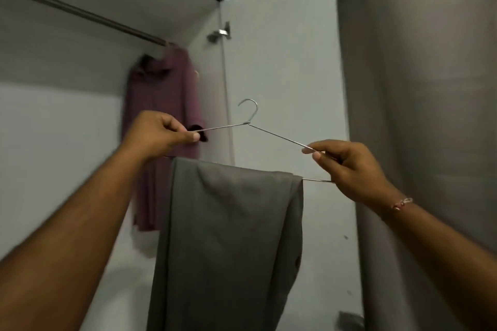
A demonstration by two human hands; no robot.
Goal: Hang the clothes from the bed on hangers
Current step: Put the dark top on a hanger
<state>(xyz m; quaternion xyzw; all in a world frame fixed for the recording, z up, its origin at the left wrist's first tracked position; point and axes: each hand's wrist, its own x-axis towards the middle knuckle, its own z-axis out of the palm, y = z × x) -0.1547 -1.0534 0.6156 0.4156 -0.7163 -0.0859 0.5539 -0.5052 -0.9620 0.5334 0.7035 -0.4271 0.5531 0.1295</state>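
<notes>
A thin metal wire hanger (248,122) is held up in front of an open wardrobe, hook pointing up. Folded grey trousers (231,236) drape over its bottom bar and hang straight down. My left hand (158,134) pinches the hanger's left shoulder wire between thumb and fingers. Over on the other end, my right hand (347,166) pinches the right shoulder wire near the corner. The hook is well below and to the right of the wardrobe rail (80,12).
A purple garment (161,121) hangs on the rail at its right end, just behind my left hand. The white wardrobe door (282,75) with a hinge stands open behind the hanger. A grey curtain (416,88) fills the right side.
</notes>
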